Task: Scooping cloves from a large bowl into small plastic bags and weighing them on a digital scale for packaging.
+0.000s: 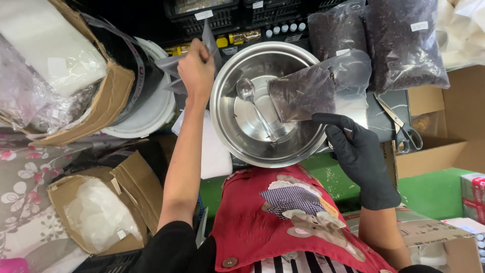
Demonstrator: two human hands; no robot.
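Observation:
My bare left hand (pixel 197 68) reaches forward to the left of a steel bowl (pixel 230 126) and pinches a clear empty plastic bag (pixel 172 68). In the bowl lies a metal spoon (pixel 252 103). My right hand (pixel 356 151), in a black glove, holds the lower edge of a small clear bag of dark dried bits (pixel 305 91) that rests tilted over the bowl's right side.
Two large clear bags of the same dark stuff (pixel 404 43) lie at the back right. Scissors (pixel 401 129) rest right of the bowl. Cardboard boxes with white plastic (pixel 96 212) sit at left, a white round lid (pixel 151 114) beside them. Black crates (pixel 222 15) stand behind.

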